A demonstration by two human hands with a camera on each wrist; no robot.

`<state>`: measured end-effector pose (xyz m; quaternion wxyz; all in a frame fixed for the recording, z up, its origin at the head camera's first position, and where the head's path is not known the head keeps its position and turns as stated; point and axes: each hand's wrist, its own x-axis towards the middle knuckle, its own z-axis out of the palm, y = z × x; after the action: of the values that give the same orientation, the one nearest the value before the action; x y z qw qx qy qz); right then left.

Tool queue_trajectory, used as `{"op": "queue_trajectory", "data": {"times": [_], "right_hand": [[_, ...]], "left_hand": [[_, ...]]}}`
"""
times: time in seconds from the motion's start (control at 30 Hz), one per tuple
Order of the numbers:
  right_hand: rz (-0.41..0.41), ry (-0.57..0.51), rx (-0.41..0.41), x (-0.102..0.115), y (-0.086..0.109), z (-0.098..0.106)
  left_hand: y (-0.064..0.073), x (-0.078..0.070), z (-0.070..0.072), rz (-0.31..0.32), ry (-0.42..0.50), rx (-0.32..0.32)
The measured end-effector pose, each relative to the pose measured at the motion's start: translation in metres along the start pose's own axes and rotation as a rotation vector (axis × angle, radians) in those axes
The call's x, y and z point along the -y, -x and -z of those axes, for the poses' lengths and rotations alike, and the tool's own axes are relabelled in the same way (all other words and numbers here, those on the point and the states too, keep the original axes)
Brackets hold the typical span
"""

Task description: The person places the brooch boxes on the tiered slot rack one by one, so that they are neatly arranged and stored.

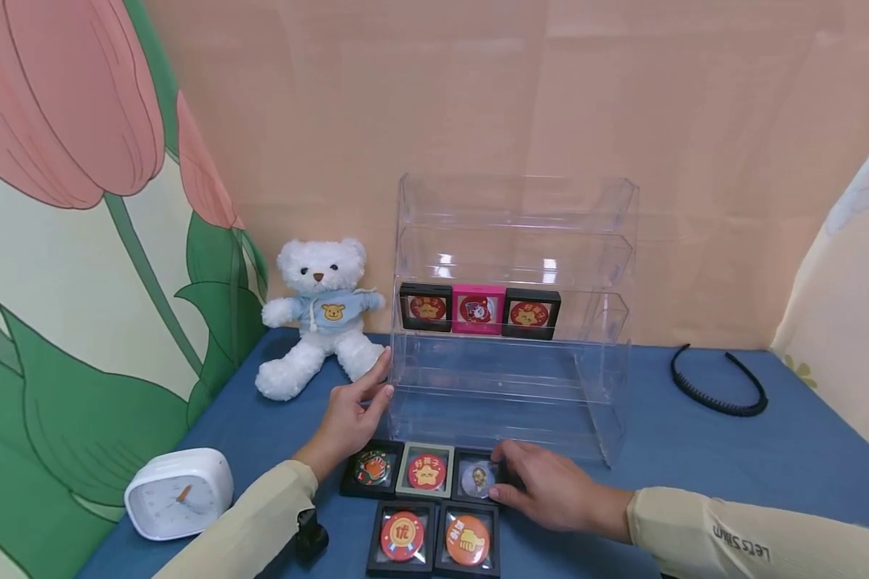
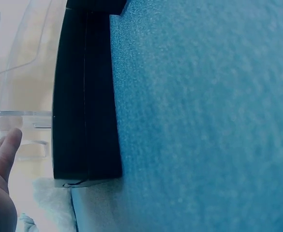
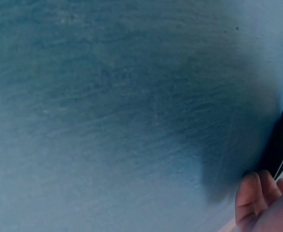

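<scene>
My right hand (image 1: 550,486) holds the right side of a black-framed badge case (image 1: 475,480) with a pale round badge, fingers at its top and thumb at its lower edge. In the right wrist view its fingers (image 3: 250,193) curl at a black case edge (image 3: 275,145). With fingers extended, my left hand (image 1: 343,422) touches the lower left side of a clear tiered display rack (image 1: 507,378). Left of the gripped case lie a pale-framed case (image 1: 426,469) and a black one (image 1: 372,468). Two more black cases (image 1: 401,539), with red and orange badges, lie in front.
On a rack tier stand two black cases (image 1: 532,314) and a pink case (image 1: 478,310). A white teddy bear (image 1: 322,314) sits left of the rack. A white clock (image 1: 179,494) is at front left, and a black headband (image 1: 719,398) lies at right on the blue cloth.
</scene>
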<state>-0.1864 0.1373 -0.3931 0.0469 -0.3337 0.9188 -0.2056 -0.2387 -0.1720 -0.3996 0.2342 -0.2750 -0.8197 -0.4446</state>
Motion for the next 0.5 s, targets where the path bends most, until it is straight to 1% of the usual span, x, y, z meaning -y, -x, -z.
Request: {"op": "queue_trajectory", "data": {"times": [0.1,0.27,0.4,0.5], "right_hand": [[0.002,-0.004,-0.015,-0.0025,0.001,-0.0017],[-0.009,0.011,-0.036,-0.0055,0.0038,-0.0024],[-0.032,0.024,-0.035,-0.0068,0.0057,-0.0026],[-0.033,0.024,-0.038,-0.0081,0.0074,-0.0032]], "left_hand": [[-0.0007,0.0004,-0.0011,-0.016,0.011,-0.01],[-0.0019,0.0023,-0.002,-0.034,-0.009,-0.028],[-0.0006,0.0038,-0.0025,-0.033,-0.016,-0.029],[0.0007,0.0046,-0.0027,-0.026,-0.012,-0.029]]}}
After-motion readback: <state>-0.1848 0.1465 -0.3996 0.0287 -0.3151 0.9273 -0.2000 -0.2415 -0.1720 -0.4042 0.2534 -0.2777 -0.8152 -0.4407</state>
